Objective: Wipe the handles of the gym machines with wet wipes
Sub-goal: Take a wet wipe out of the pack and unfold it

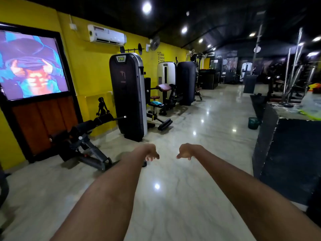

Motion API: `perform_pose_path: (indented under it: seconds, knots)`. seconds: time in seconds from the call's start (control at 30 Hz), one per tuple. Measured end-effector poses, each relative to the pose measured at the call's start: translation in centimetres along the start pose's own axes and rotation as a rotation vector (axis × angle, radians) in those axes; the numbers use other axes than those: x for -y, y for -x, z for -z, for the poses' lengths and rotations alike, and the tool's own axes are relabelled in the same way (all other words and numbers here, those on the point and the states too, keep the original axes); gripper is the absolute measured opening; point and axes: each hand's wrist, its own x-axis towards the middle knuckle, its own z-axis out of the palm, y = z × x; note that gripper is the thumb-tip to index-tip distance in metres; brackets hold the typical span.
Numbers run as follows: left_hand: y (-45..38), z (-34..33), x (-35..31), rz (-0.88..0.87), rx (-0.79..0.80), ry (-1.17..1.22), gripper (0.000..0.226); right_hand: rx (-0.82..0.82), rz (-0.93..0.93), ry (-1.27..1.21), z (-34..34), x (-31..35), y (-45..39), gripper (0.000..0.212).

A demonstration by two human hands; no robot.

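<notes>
Both my arms stretch forward over the shiny marble floor. My left hand point(150, 153) hangs with fingers loosely drooping and holds nothing. My right hand point(185, 152) mirrors it, palm down, fingers relaxed, also empty. No wipe shows in either hand. Along the yellow wall to the left stands a black weight-stack machine point(128, 96) with a padded seat and a small blue object point(155, 102) lying on its seat. A black adjustable bench point(83, 136) with a bar handle sits nearer, left of my hands.
A white and a black machine point(175, 80) stand farther down the wall. A tall black counter point(288, 153) rises on the right with plastic items on top. A green bin point(253, 123) sits on the floor beside it. Racks and more machines fill the far right.
</notes>
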Motion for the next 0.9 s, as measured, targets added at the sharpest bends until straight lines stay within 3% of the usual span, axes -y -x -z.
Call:
perform_pose_path:
  seconds: [0.17, 0.4, 0.9]
  knots:
    - [-6.8, 1.6, -1.5, 0.003, 0.038, 0.046, 0.037, 0.022, -0.016, -0.057, 1.9, -3.3, -5.2, 0.046]
    - [-17.4, 4.9, -4.6, 0.0, 0.062, 0.021, 0.037, 0.053, -0.008, -0.045, 6.5, -8.9, -14.3, 0.03]
    - [-43.4, 10.1, -5.5, -0.016, 0.127, -0.046, 0.037, 0.047, 0.011, -0.056, 10.9, -16.8, -39.4, 0.042]
